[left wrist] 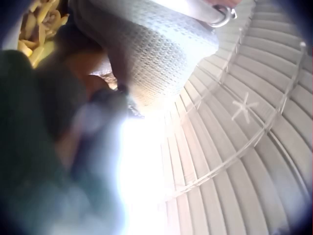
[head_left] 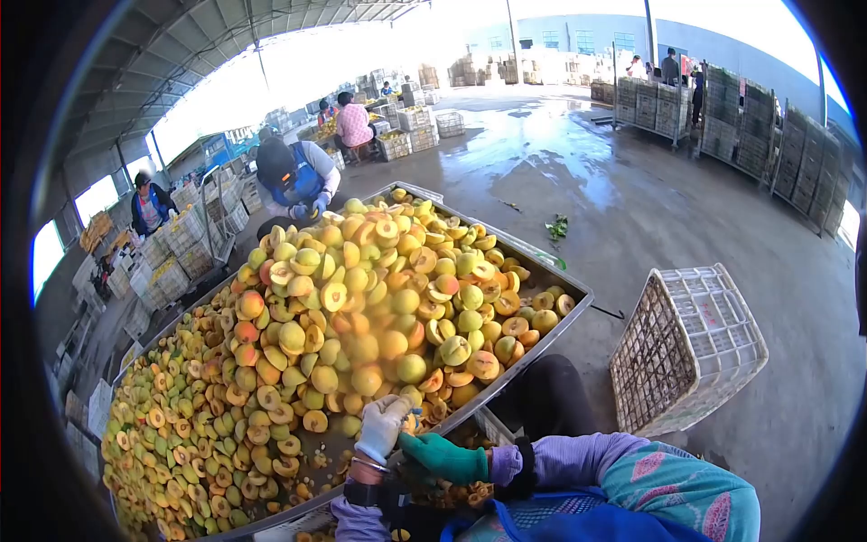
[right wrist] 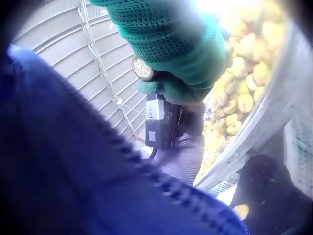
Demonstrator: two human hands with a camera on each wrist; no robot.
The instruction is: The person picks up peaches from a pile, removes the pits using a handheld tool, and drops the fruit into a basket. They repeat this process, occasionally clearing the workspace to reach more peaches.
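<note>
My left hand, in a white knit glove, is at the near rim of a metal table heaped with peaches. Its curled fingers hold a peach, mostly covered by the gloves. Close beside it is my right hand in a green glove. The right fingers wrap round a tool handle, whose round pale end sticks out of the fist in the right wrist view; the tool's working end is hidden. In the left wrist view, the white glove and the blurred green glove nearly meet.
Whole and halved peaches cover the table, bounded by a raised metal rim. A white plastic crate stands on the floor at right. Cut pieces lie below my hands. Another person works across the table.
</note>
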